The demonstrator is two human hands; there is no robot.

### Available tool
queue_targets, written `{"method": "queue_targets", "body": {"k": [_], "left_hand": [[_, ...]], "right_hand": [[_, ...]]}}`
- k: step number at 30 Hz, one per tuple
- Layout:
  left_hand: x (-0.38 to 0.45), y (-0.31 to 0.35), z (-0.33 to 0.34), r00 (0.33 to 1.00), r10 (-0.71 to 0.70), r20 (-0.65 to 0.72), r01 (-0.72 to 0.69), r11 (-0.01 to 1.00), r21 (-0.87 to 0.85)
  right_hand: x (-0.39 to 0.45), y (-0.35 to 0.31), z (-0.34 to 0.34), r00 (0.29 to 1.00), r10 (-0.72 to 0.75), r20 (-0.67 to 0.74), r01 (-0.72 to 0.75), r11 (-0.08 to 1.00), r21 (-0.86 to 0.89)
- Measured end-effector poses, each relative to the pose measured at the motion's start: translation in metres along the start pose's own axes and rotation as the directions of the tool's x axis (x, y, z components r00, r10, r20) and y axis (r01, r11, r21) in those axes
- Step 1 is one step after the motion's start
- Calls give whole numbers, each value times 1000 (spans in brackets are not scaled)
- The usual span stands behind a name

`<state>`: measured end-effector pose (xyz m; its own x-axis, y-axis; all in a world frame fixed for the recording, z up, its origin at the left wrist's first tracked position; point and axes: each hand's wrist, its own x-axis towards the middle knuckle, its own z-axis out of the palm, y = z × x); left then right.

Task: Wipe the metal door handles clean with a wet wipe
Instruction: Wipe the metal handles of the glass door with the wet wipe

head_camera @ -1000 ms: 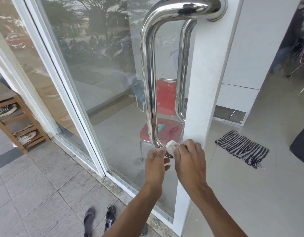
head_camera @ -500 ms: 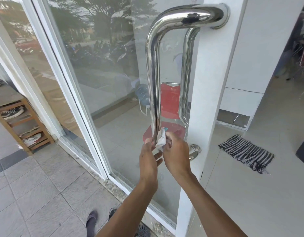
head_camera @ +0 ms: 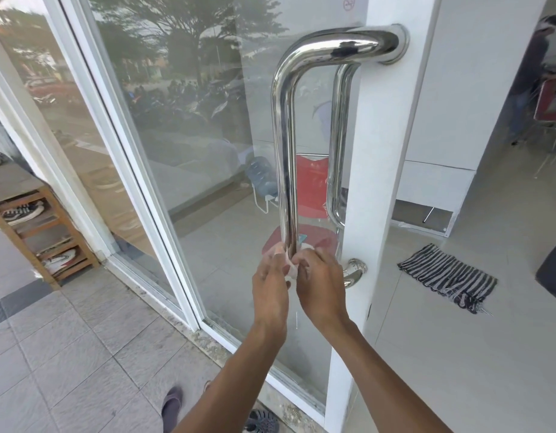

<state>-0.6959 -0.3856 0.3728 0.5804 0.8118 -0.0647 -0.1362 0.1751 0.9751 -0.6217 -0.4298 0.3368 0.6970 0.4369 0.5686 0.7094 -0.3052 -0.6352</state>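
Glass door (head_camera: 208, 151), curved chrome handle (head_camera: 284, 157), crumpled wet wipe (head_camera: 290, 270) between both hands.

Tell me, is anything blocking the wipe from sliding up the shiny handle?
Nothing visible does. Both hands, left hand and right hand, hold the wet wipe around the near handle low on its bar, and the bar above is bare up to the top bend.

The one camera sits on my head, looking forward and down, close over my left hand (head_camera: 270, 285) and right hand (head_camera: 322, 281). The handle (head_camera: 284, 151) rises just above them; floor tiles (head_camera: 67, 354) lie below, leftward.
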Motion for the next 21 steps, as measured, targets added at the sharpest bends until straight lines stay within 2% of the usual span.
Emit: {"method": "queue_targets", "body": {"k": [2,5,10,14,21], "left_hand": [[-9,-1,-4,1000,-24,-2,24,1000,15],[-22,-3,-8,998,-64,0,64,997,43],[-40,-5,-11,983,-142,118,134,988,80],[-57,-13,0,954,-196,227,171,977,128],[-77,-31,31,915,-234,328,191,969,157]], "right_hand": [[-6,-2,-5,999,39,-1,-39,999,10],[-13,-6,-18,986,167,-4,-165,978,124],[-30,-6,-46,961,277,26,-275,935,225],[-46,-2,-69,957,288,27,-286,925,252],[-62,23,-105,949,314,12,-306,917,255]]}}
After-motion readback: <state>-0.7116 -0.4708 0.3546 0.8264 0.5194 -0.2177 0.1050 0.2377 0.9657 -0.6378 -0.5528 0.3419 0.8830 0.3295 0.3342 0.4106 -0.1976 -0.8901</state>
